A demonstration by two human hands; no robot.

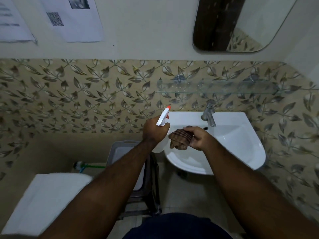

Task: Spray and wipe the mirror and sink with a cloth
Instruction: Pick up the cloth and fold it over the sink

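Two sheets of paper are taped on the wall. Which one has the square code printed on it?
The right-hand sheet, the one nearer the mirror. It shows a square code under a photo; the left sheet has only blurred text lines.

Sink sits R of centre against the wall, tap at its back edge. Shelf above the tap, mirror above that. Both hands over the sink's L side: L hand w/ spray bottle, R hand w/ cloth beside it. Stool L of sink, toilet further L. Papers on wall, upper L.
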